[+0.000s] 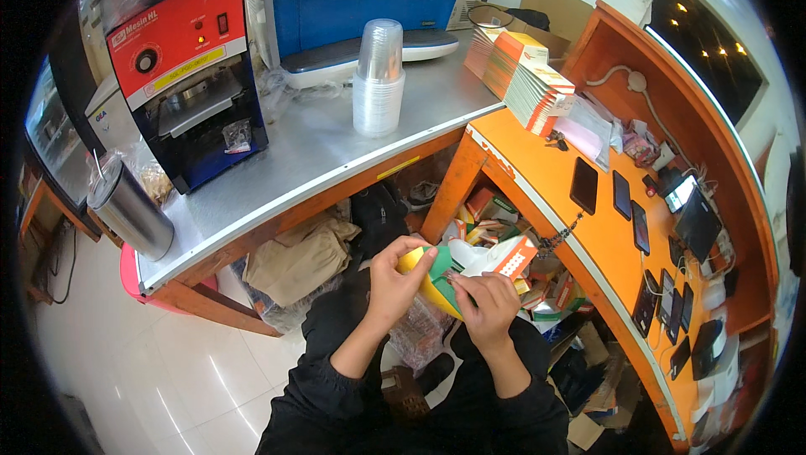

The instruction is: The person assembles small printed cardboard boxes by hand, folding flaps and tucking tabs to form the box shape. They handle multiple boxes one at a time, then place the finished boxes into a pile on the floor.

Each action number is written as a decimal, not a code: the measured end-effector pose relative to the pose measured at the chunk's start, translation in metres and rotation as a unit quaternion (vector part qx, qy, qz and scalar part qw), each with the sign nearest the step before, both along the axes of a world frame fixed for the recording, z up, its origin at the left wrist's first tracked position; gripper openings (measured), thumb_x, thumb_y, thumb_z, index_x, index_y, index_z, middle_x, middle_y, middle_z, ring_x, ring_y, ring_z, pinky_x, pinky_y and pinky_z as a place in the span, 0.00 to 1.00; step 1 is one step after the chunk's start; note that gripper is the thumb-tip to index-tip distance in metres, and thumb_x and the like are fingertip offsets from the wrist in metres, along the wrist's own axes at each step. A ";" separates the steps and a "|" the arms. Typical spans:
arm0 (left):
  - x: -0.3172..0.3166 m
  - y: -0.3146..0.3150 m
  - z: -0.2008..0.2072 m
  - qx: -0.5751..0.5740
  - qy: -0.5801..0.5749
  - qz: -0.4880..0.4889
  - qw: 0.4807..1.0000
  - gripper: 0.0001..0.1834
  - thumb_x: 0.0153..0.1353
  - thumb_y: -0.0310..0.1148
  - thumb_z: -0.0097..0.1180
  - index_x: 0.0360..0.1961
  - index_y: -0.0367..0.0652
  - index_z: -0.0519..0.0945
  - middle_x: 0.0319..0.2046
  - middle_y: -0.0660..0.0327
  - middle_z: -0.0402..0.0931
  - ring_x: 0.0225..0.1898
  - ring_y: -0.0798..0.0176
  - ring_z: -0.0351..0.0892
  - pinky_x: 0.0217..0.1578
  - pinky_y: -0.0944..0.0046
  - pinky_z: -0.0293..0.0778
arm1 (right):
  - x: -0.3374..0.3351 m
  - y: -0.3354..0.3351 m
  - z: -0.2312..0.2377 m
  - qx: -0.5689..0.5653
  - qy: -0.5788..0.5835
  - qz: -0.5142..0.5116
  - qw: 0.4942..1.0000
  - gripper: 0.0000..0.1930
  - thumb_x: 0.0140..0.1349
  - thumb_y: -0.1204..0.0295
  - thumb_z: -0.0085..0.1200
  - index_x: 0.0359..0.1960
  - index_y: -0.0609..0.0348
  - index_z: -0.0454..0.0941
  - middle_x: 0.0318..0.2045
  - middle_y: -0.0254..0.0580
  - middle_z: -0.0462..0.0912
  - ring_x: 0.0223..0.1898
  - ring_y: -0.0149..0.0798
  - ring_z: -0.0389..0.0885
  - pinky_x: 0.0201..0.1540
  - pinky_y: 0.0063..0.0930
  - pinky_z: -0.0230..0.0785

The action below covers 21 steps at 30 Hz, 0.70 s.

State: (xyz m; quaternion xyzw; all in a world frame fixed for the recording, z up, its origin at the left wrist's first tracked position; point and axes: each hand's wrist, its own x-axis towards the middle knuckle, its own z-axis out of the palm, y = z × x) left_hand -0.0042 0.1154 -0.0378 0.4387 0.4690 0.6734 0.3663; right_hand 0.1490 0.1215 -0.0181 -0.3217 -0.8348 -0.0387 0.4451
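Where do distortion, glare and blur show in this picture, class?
Head view: the orange wooden counter's long edge bows toward the rim; head view: bright streaks glare off the glossy white tiled floor; head view: the yellow-and-green card piece shows no heavy motion blur.

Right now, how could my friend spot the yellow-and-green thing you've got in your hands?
Find the long orange-topped counter on the right. Just left of it, the bare left hand and bare right hand hold a curved yellow-and-green card-like piece. Unlike the jumbled multicoloured boxes lying lower down, it is held up between two hands.
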 end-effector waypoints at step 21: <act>-0.021 -0.006 0.007 -0.030 0.164 -0.188 0.968 0.13 0.57 0.36 0.58 0.37 0.36 0.79 0.31 0.58 0.78 0.34 0.66 0.76 0.38 0.66 0.69 | 0.034 0.034 0.003 -0.408 0.400 0.120 0.812 0.16 0.61 0.77 0.49 0.51 0.61 0.63 0.30 0.31 0.74 0.33 0.24 0.72 0.40 0.17 0.64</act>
